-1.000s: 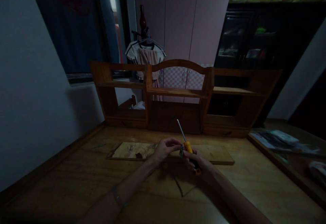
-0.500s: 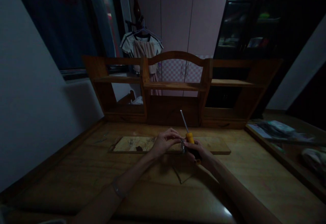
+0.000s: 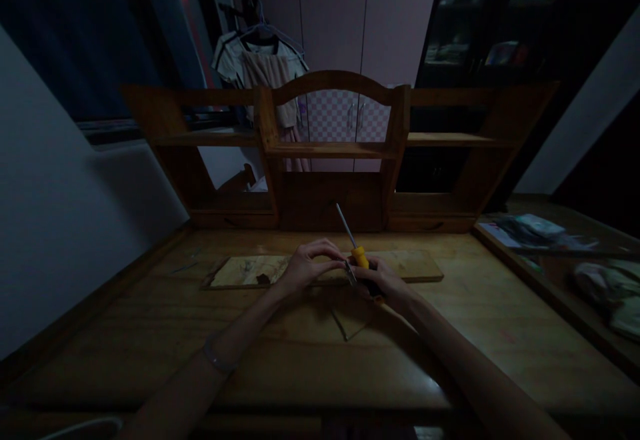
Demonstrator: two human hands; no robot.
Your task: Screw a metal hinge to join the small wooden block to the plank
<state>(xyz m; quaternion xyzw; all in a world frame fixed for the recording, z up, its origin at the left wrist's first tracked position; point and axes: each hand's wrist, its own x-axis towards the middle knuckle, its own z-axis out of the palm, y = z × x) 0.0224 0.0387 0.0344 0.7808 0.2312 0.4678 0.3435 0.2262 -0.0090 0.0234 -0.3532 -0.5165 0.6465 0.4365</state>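
Note:
My right hand point(image 3: 389, 281) is closed around a screwdriver point(image 3: 359, 257) with a yellow and black handle. Its metal shaft points up and away to the left. Between the fingertips of both hands is a small shiny metal piece point(image 3: 351, 273), too dark to name exactly. My left hand point(image 3: 307, 267) pinches that piece from the left, while my right thumb and fingers touch its other side. Both hands are over the front edge of a flat wooden board point(image 3: 413, 268), whose left part is stained. A thin bent strip point(image 3: 345, 335) lies nearer to me on the desk.
The wooden desk point(image 3: 250, 367) carries a shelf unit point(image 3: 330, 151) along its back edge. Thin, indistinct items point(image 3: 185, 267) lie at the left. To the right, past a raised edge, are a plastic bag point(image 3: 543, 227) and crumpled cloth point(image 3: 615, 300).
The view has tipped down and shifted slightly, so the desk and shelves sit higher in the picture. The screwdriver leans further left, and the small metal piece is turned to a slant.

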